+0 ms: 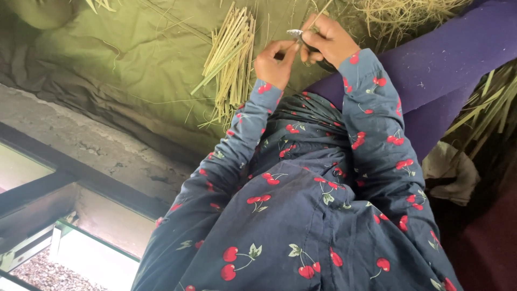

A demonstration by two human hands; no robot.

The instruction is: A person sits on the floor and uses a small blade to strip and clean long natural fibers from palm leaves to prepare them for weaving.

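Hands meet above an olive cloth (134,59); the left hand (276,63) pinches a thin straw (295,33), apparently; the right hand (329,39) closes its grip on that straw's other end; a bundle of cut stalks (230,59) lies just beside them.

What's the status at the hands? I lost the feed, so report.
Left hand and right hand together pinch a thin pale straw strand. Bundle of cut green-yellow straw stalks lies beside, on olive cloth. Nothing obstructing.

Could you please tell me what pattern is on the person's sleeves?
Red cherries with green leaves on dark blue sleeves, clearest in the head view.
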